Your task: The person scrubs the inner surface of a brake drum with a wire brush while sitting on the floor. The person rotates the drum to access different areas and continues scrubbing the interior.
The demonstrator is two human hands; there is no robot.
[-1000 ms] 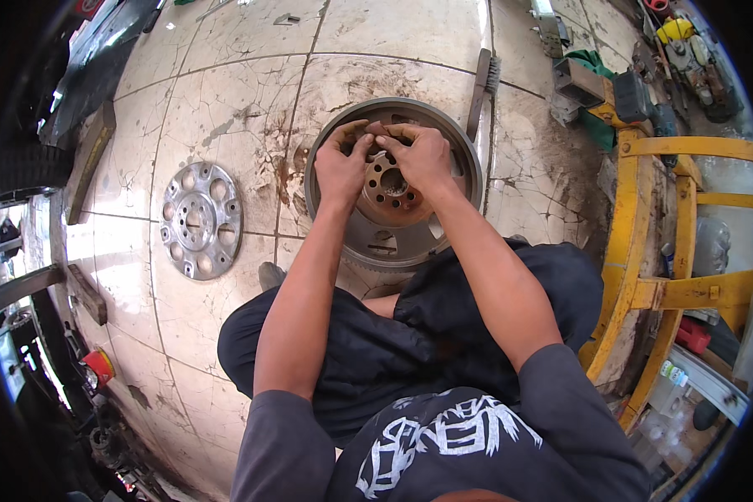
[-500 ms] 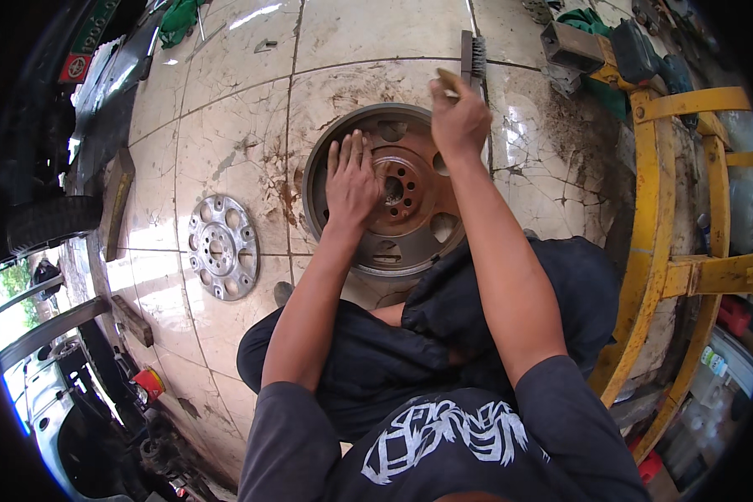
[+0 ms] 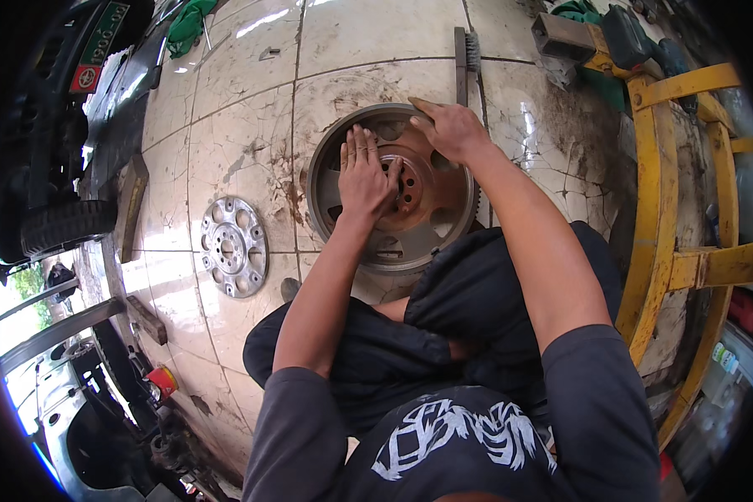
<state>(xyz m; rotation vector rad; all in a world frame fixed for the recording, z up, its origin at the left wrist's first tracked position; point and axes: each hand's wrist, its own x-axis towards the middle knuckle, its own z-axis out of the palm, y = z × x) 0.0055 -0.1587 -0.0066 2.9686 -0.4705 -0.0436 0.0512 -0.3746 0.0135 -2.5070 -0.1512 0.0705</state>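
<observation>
Now both hands on rusty flywheel (image 3: pixel 397 194): left hand (image 3: pixel 365 177) flat, right hand (image 3: pixel 450 130) at rim.

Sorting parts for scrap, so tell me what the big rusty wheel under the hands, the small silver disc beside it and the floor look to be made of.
Big rusty wheel: likely iron or steel; orange-brown rust at the centre, dull grey rim. Left hand lies flat on it, right hand at its top edge.
Small silver disc: metal, maybe steel; bright grey sheen, round holes.
Floor: glossy pale tile, cracked and stained.
</observation>
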